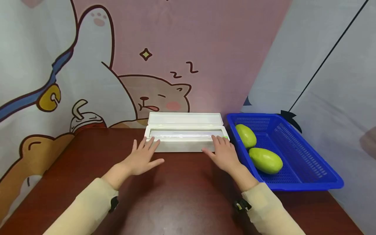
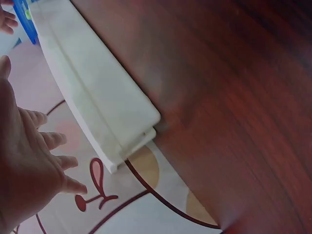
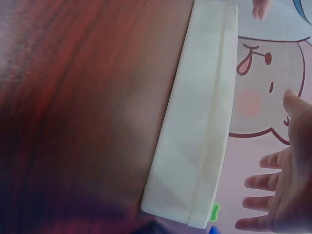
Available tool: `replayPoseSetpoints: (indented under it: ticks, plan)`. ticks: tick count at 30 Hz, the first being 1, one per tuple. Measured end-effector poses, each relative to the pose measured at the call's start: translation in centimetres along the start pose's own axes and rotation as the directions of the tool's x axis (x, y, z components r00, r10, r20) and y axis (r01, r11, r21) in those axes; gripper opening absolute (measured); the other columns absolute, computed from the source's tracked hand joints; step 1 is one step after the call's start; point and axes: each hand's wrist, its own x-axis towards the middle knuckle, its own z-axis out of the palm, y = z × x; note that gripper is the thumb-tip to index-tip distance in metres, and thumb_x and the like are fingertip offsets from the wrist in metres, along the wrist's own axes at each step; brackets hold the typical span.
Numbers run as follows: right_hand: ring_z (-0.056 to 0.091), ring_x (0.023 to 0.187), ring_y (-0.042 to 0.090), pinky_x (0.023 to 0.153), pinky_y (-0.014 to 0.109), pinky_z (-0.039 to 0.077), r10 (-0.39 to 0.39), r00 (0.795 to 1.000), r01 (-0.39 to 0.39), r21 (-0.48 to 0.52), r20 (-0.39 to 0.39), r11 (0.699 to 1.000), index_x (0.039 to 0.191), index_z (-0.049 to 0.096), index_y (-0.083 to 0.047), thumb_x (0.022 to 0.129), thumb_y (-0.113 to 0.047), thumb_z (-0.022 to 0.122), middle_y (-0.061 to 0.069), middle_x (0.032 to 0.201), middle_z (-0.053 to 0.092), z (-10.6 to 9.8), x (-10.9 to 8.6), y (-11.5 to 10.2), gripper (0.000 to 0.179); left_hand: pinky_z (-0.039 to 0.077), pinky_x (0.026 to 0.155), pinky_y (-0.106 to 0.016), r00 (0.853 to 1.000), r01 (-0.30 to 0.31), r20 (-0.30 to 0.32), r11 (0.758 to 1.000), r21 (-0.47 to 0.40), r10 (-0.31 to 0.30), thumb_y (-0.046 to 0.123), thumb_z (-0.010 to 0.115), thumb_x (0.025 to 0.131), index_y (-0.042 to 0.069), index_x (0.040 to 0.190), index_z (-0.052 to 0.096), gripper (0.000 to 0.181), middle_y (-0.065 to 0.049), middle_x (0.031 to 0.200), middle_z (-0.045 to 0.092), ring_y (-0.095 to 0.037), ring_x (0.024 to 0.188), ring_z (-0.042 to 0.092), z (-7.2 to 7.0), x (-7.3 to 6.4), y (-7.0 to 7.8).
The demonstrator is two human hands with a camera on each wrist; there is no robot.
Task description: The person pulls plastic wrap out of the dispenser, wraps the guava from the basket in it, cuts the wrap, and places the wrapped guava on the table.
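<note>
A long white cling film dispenser (image 1: pixel 184 146) stands at the back of the table, its lid (image 1: pixel 185 118) raised against the wall side. Clear film (image 1: pixel 185 133) shows in its top opening, and a small green piece (image 3: pixel 215 212) sits at its right end. My left hand (image 1: pixel 142 160) is spread over the dispenser's front left corner, fingers straight. At the front right corner my right hand (image 1: pixel 225 156) is likewise spread, fingertips overlapping the edge in the head view. Neither hand holds anything. In both wrist views the fingers are straight and apart.
To the right stands a blue plastic basket (image 1: pixel 305 186), close beside the dispenser and my right forearm. Two green, mango-like fruits lie in it, one nearer (image 1: pixel 265 160) and one farther (image 1: pixel 246 136). A cartoon-printed cloth (image 1: pixel 223 65) rises behind the dark brown table (image 1: pixel 176 202).
</note>
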Motion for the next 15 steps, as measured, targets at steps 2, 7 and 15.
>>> replayPoseSetpoints:
  ticks: [2,7,15]
  plan:
    - [0.04,0.126,0.042,0.102,0.058,0.035,0.01,1.0,-0.01,-0.007,-0.024,1.0,0.137,0.04,0.002,0.088,-0.054,0.053,0.025,0.134,0.048,-0.1,0.5,0.2,0.075,0.001,0.107,-0.07,1.0,0.01,-0.005,1.0,-0.003,-0.01,0.054,0.046,0.092,0.006,0.149,0.02,0.079,-0.023,0.154,0.016,-0.048,0.14,0.008,-0.3,0.4,-0.3]
    - [0.043,0.122,0.043,0.097,0.057,0.039,0.05,0.998,-0.051,-0.029,-0.045,0.998,0.134,0.043,0.004,0.088,-0.053,0.055,0.026,0.131,0.05,-0.2,1.7,0.7,0.074,0.0,0.107,-0.07,0.999,0.036,0.002,0.999,-0.014,-0.036,0.051,0.046,0.093,0.005,0.149,0.019,0.077,-0.024,0.154,0.016,-0.048,0.141,0.006,-0.6,1.3,-0.9]
    - [0.041,0.122,0.043,0.097,0.059,0.037,0.137,0.99,-0.137,-0.006,0.027,0.991,0.134,0.043,0.003,0.091,-0.05,0.052,0.025,0.133,0.049,0.2,2.8,1.8,0.069,0.001,0.106,-0.071,0.998,0.067,0.012,0.998,-0.007,-0.067,0.048,0.045,0.095,0.003,0.148,0.021,0.073,-0.026,0.153,0.017,-0.05,0.14,0.007,-0.3,2.3,-1.6]
